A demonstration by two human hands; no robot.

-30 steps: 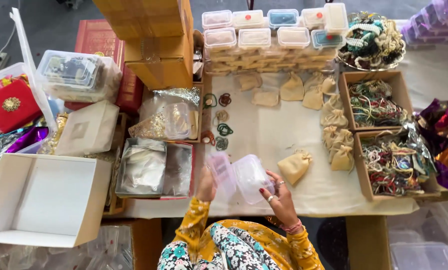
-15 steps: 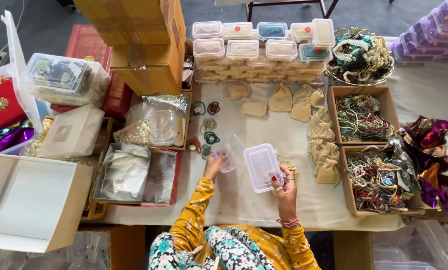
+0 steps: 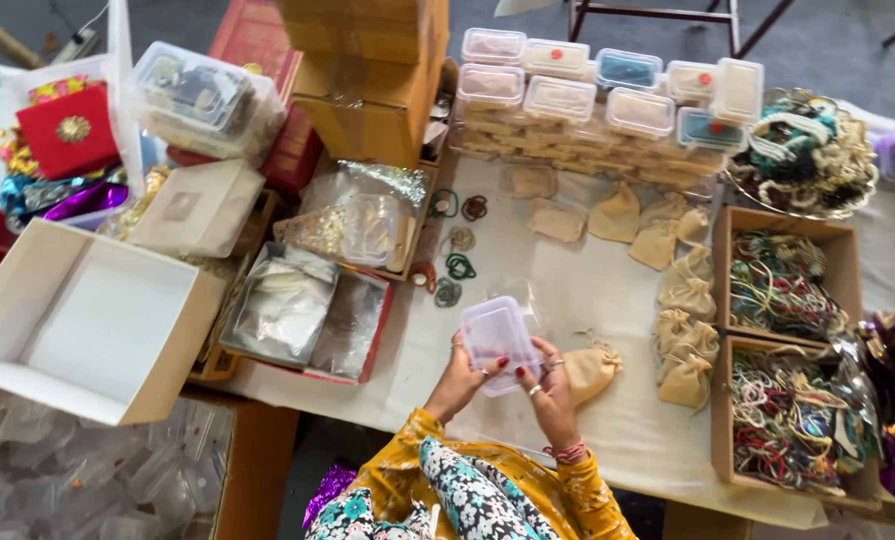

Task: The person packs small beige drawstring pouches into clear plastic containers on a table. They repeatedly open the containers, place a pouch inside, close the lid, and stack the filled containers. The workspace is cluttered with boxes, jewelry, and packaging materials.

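Note:
I hold a small clear plastic box (image 3: 498, 337) with its lid on, just above the white-covered table (image 3: 588, 420). My left hand (image 3: 458, 378) grips its near left side. On the near right corner sits my right hand (image 3: 546, 380), fingers curled over the rim. Right beside my right hand lies a small beige cloth pouch (image 3: 593, 368). Several bangle sets (image 3: 456, 264) lie on the cloth just beyond the box.
More beige pouches (image 3: 686, 300) lie to the right, next to two cardboard boxes of bangles (image 3: 780, 285) (image 3: 793, 425). Stacked clear boxes (image 3: 608, 95) line the far edge. An open white box (image 3: 93, 320), bagged items (image 3: 303, 310) and brown cartons (image 3: 368, 70) stand to the left.
The clear box has come closer to my body and both hands have closed in on it. The separate lid seen in my left hand earlier is now on the box.

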